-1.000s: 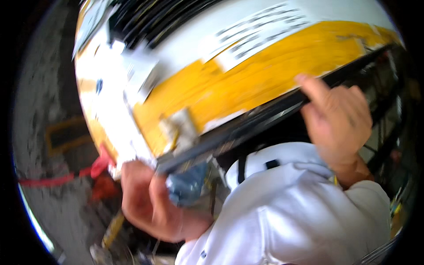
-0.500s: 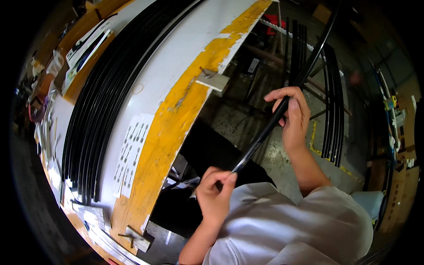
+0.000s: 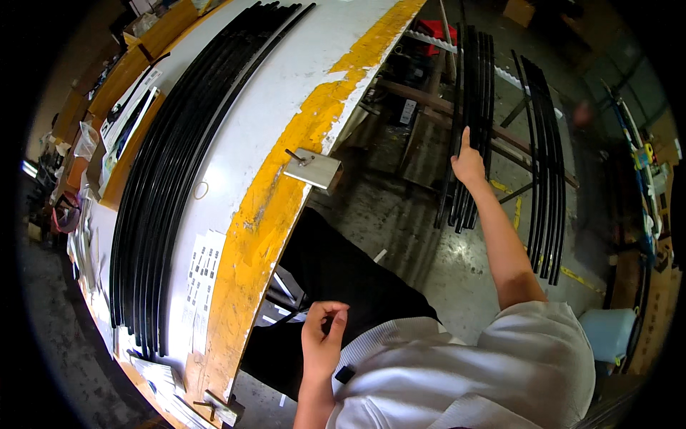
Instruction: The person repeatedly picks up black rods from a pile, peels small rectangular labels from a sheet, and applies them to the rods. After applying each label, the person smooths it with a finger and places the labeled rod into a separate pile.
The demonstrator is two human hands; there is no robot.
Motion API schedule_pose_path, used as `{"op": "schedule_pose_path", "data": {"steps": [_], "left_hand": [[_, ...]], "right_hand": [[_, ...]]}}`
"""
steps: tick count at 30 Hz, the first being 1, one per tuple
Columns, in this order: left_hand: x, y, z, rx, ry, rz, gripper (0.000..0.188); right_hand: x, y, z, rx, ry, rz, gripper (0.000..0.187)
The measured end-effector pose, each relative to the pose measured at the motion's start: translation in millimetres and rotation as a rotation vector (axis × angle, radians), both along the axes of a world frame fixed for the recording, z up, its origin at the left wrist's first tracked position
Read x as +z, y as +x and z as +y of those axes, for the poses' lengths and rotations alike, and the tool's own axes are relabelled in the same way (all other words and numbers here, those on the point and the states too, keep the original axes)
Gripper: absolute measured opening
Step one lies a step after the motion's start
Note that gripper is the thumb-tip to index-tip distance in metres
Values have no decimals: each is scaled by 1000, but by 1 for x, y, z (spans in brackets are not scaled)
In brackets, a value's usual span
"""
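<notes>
White and yellow, the worktable fills the left side, bearing a broad bundle of black strips. To the right, a brown-barred stand carries a nearer group of strips and a farther group. Half a second ago both hands held one strip slantwise between them; now it no longer spans them and the right hand is at the nearer group, so that strip has probably been laid there. Whether its fingers grip anything, I cannot tell. The left hand is loosely curled, nothing visible in it. The nearer strips look slender, dark and glossy, roughly side by side, ends uneven.
</notes>
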State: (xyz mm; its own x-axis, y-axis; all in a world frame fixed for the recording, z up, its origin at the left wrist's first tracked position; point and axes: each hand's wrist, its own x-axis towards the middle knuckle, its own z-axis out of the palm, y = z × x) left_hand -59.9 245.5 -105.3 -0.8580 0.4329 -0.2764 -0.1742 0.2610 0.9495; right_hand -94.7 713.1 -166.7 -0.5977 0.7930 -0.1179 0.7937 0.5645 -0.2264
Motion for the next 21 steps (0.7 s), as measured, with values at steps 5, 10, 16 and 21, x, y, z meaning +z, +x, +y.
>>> {"op": "schedule_pose_path", "data": {"steps": [5,10,16,21], "left_hand": [[-3,-1,-2,68,9,-50,9],[2,-6,-8,12,-24,95,9],[46,-23,-13,-88,277,164,17],[80,-16,-41,-73,715,276,34]], "right_hand": [[-30,-12,24,-22,-24,-105,89],[-35,-22,27,-15,108,-17,82],[-34,-12,60,118,336,-177,49],[19,-36,12,299,311,175,38]]}}
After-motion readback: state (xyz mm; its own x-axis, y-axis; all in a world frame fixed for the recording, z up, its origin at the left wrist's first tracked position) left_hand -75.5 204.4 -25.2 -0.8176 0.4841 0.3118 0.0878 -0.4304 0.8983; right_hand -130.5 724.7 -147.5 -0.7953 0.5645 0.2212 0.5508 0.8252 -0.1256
